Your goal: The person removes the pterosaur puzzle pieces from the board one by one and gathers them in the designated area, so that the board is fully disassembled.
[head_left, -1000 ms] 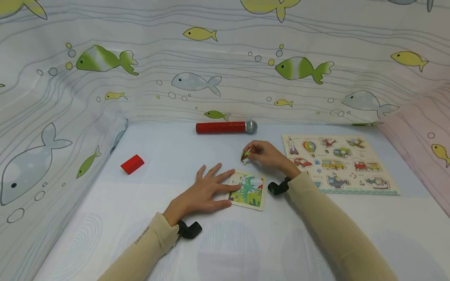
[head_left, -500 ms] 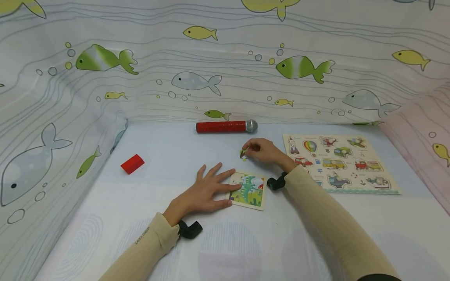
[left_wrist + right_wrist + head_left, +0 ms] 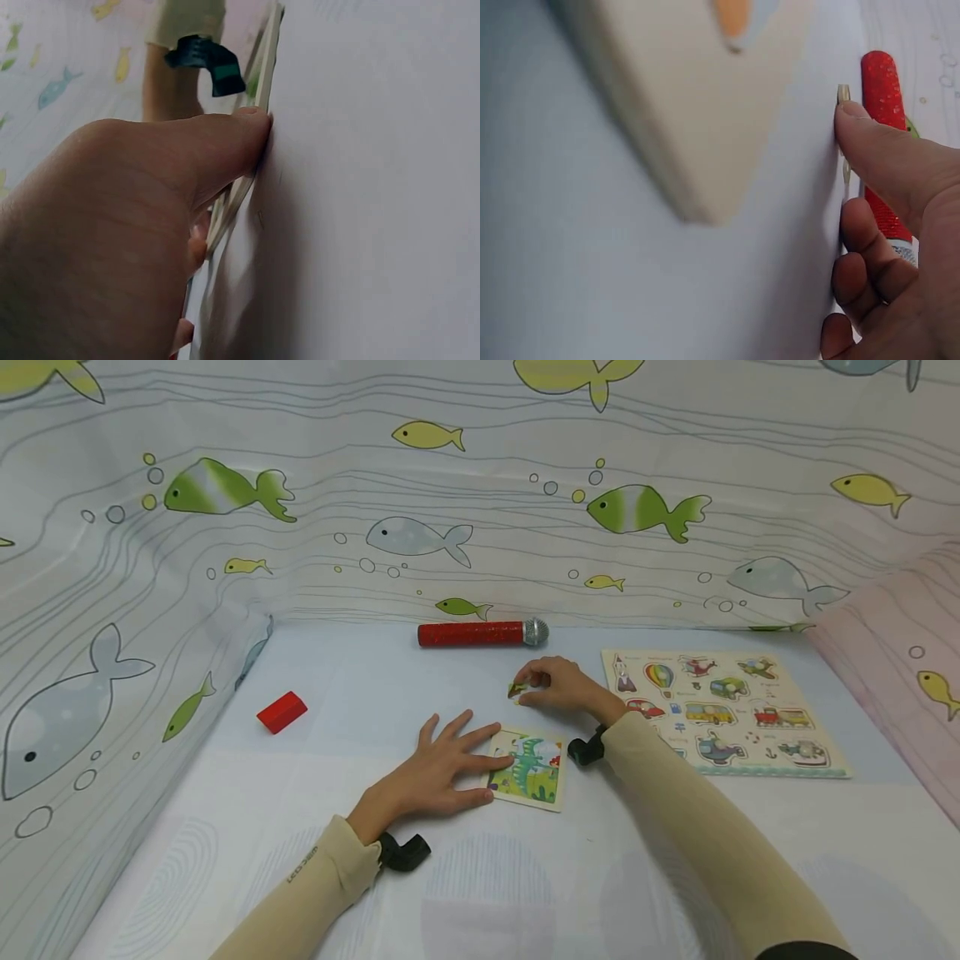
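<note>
Head view evenly lit; left wrist view dimmer, pale flat worktop [image 3: 375, 187] shadowed; right wrist view blurs flat cream wooden board [image 3: 682, 97].

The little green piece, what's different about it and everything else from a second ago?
The right hand has moved slightly left and away from the person, taking the small green piece with it. Nothing was grabbed or let go. The left hand stays on the dinosaur puzzle; the red microphone, red block and vehicle board stay put.

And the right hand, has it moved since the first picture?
Yes, slightly: in the head view, the right hand has shifted leftward, away from the vehicle puzzle board.
</note>
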A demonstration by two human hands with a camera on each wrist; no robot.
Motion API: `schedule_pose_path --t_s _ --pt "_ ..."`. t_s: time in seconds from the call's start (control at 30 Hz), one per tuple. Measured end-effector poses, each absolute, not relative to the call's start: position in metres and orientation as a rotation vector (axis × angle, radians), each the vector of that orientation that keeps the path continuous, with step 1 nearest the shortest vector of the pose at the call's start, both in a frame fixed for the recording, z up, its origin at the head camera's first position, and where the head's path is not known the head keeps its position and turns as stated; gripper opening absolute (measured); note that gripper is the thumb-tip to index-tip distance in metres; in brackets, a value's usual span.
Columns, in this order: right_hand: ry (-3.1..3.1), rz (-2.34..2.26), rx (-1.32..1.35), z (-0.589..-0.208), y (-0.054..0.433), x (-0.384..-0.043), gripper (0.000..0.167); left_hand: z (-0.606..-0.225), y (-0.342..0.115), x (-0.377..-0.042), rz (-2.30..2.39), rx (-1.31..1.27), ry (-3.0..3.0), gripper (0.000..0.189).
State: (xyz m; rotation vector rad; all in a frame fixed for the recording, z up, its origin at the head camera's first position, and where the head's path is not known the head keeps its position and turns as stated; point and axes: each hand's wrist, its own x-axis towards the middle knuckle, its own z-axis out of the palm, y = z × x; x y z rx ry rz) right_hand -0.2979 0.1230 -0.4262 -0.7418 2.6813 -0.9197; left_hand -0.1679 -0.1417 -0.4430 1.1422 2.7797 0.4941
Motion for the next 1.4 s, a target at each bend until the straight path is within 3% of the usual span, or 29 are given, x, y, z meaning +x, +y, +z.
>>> schedule_pose_path --t_s 0.77,1.4 --pt "2.767 -0.926 -0.483 -0.432 0.106 -0.313 0.034 -0.448 -0.143 -0.169 0.472 1.142 2.781 0.051" --pt "2.806 -0.910 -0.436 -0.433 0.104 -0.320 0.034 -0.446 -0.142 -0.168 0.509 1.160 2.789 0.050"
